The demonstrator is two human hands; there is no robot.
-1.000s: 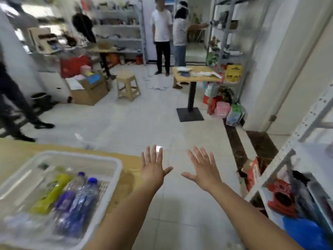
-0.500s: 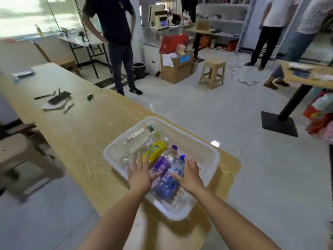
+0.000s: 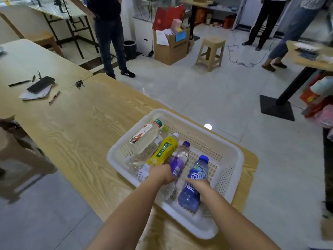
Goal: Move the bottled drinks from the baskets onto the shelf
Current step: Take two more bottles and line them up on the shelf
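A white basket [image 3: 232, 154] is sitting on the near right end of the wooden worktop [image 3: 81, 127], and all the bottled drinks are lying on their sides inside it. The right hand [image 3: 200, 184] is curling its fingers round the middle of the blue bottle [image 3: 197, 170] on the basket's right side. The left hand [image 3: 162, 173] is closing on the purple-labelled bottle [image 3: 178, 159] just to the left (its fingertips are hidden, so how fully it is wrapping is unclear). The yellow bottle [image 3: 163, 150] is lying against the purple one, its base touching the left hand. Farther left, a clear bottle with a red label [image 3: 146, 134] is resting on top of other clear bottles. At the far left of the worktop, a phone [image 3: 40, 84] is lying on a notebook [image 3: 34, 95] among pens.
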